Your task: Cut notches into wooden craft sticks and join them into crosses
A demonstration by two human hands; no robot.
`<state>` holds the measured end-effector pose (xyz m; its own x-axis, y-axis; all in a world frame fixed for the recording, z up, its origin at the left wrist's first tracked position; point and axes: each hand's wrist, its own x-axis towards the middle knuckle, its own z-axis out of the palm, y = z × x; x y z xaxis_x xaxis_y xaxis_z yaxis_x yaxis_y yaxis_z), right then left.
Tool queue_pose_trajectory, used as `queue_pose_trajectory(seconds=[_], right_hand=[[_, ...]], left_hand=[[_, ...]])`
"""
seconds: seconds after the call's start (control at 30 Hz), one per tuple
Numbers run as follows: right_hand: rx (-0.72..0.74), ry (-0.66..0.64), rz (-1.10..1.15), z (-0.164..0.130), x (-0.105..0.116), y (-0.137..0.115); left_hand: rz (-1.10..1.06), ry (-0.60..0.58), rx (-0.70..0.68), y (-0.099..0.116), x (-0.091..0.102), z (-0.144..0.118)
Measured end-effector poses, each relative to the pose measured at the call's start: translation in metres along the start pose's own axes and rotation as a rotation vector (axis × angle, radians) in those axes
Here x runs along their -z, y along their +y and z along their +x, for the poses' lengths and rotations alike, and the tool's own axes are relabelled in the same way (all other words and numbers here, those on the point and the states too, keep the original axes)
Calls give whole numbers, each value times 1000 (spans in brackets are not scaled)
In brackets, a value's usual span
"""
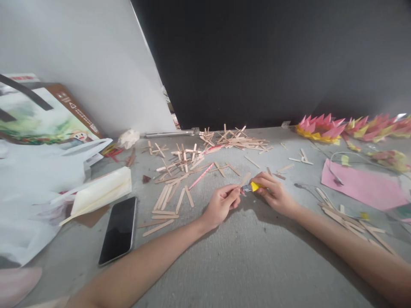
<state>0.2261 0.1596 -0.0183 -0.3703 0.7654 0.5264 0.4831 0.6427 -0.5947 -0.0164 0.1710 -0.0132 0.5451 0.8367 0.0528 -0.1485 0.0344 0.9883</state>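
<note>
Both hands are meeting at centre frame, just below the middle. Right hand (275, 194) is pinching a small yellow cutter (252, 187), fingers closed around its body, metal tip pointing left. Left hand (222, 202) is curled shut, fingertips pinching a thin wooden stick (245, 179) that is angling up and right toward the cutter tip. Cutter tip and stick are sitting touching or just beside each other; too blurred to tell which.

Both hands are hovering low over the grey bench (244, 256), forearms running in from the bottom corners.

Around them:
- Loose sticks (167, 201) are lying left of the left hand, several laid side by side.
- A bigger tangled pile of sticks (237, 140) is sitting upper centre, against the black panel (272, 60).
- A pink striped straw (201, 176) is lying diagonally among the sticks, above the left hand.
- A dark phone (118, 229) is lying face up at lower left, screen off.
- A cream folded sheet (101, 191) is resting just above the phone.
- A pink paper sheet (364, 186) is lying at right, with more sticks (349, 222) below it.
- Pink-and-yellow folded paper shapes (319, 126) are lining the upper right edge.
- A printed carton (48, 113) is leaning at upper left.
</note>
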Motion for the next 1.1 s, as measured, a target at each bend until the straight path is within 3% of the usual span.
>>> queue_pose_trajectory(seconds=[0.73, 1.1], right_hand=[[-11, -41, 43, -2, 0, 0], [-34, -52, 42, -3, 0, 1]], left_hand=[[15, -62, 21, -2, 1, 2], [-17, -36, 4, 7, -2, 0]])
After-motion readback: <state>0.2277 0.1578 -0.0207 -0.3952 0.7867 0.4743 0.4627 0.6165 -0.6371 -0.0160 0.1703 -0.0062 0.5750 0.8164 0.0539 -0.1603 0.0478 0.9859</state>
